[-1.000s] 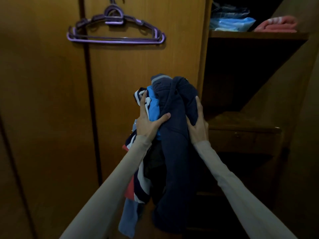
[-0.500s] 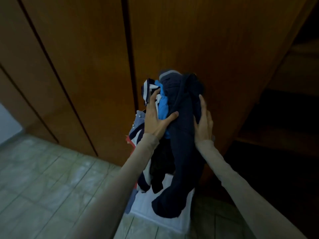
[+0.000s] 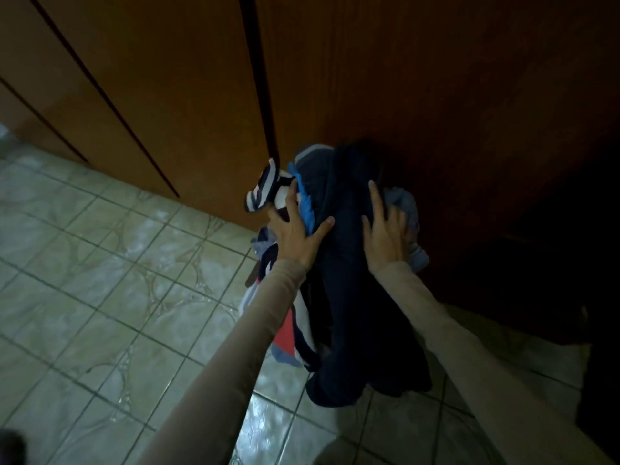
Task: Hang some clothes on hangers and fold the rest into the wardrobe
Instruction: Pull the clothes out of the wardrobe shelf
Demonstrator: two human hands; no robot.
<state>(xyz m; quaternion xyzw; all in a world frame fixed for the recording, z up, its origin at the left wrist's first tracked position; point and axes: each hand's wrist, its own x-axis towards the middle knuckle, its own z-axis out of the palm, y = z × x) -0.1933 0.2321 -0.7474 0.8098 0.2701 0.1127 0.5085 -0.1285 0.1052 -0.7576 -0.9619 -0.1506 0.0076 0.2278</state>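
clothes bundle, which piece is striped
The navy-and-white striped piece poking out at the bundle's top left, just above the left hand. The large dark navy garment and the bright blue piece are plain.

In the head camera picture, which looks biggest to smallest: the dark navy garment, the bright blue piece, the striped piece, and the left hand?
1. Dark navy garment, by far the largest.
2. Left hand.
3. Striped piece and bright blue piece look alike; both are partly hidden in the bundle, so I won't rank them.
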